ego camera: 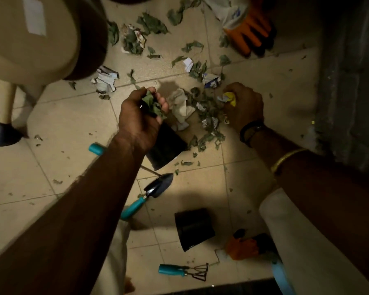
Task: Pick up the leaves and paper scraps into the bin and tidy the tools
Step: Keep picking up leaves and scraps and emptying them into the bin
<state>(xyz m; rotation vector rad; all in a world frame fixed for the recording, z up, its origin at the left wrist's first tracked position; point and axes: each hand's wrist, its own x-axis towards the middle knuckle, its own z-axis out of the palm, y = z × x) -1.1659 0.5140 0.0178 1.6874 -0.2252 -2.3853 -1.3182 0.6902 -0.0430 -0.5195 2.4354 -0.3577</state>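
Note:
My left hand (141, 116) grips a bunch of green leaves (152, 104) above the mouth of a tilted black pot (168, 145). My right hand (244, 105) is closed round crumpled yellow and white paper scraps (229, 98) at the edge of a pile of leaves and scraps (207, 116) on the tiled floor. A crumpled white cloth (181, 103) lies between the two hands. More leaves (151, 24) and paper scraps (104, 79) are scattered further away. A teal-handled trowel (149, 194) and a teal-handled hand rake (183, 271) lie near me on the floor.
A beige plastic chair (41, 39) stands at the upper left. A second black pot (193, 228) lies on its side near me. Orange gloves lie at the top right (249, 33) and beside my right leg (243, 245). Another teal handle (96, 149) shows beneath my left forearm.

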